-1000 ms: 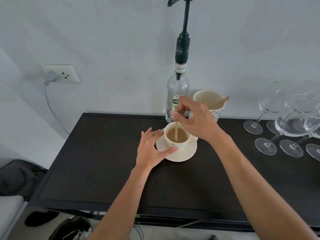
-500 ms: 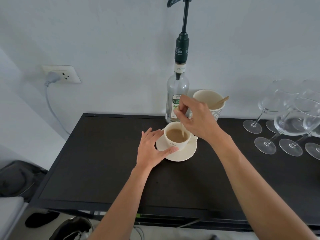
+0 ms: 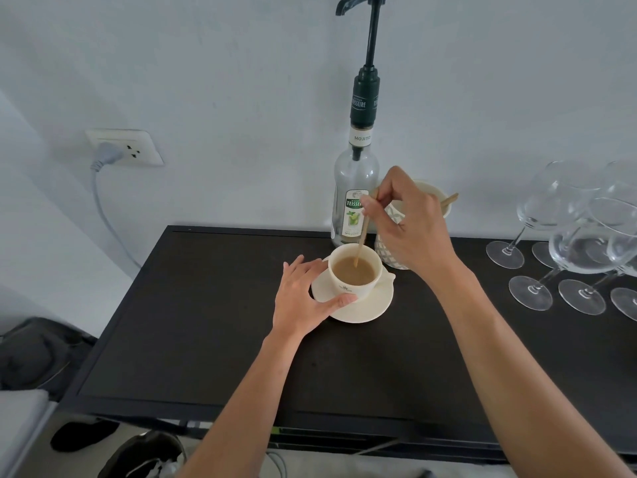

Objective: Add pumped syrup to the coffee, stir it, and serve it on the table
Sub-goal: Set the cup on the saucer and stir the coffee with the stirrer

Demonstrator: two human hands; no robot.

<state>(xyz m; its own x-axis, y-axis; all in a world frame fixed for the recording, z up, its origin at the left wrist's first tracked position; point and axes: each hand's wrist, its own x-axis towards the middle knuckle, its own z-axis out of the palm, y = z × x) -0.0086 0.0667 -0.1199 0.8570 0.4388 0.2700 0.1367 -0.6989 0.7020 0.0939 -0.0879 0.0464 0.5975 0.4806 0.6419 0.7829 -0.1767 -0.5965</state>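
Cream-coloured coffee cup (image 3: 355,272) sits on a matching saucer (image 3: 365,307) near the middle of the black bench (image 3: 206,322), filled with light brown milky coffee (image 3: 355,270). At 9 o'clock from the cup the left hand (image 3: 303,301) rests on the bench, its fingers (image 3: 310,267) curved around the saucer's rim and the thumb lying across the saucer's near edge, touching the foot of the cup. Above the cup at 1 o'clock the right hand (image 3: 410,222) pinches the top of a thin wooden stir stick (image 3: 362,232) between thumb and fingertips; the stick slants down and its lower tip dips into the coffee. At 12 o'clock from the cup, against the white wall, stands a clear Teisseire mojito syrup bottle (image 3: 355,188) with a tall dark green pump (image 3: 366,94) on its neck. Just beside the bottle at 3 o'clock, partly hidden by the right hand, is a patterned pale holder cup (image 3: 396,250) with another wooden stick (image 3: 450,200) leaning out. Far at 3 o'clock a cluster of empty wine glasses (image 3: 579,236) stands on the bench. At 10 o'clock a wall socket (image 3: 125,148) holds a grey plug.
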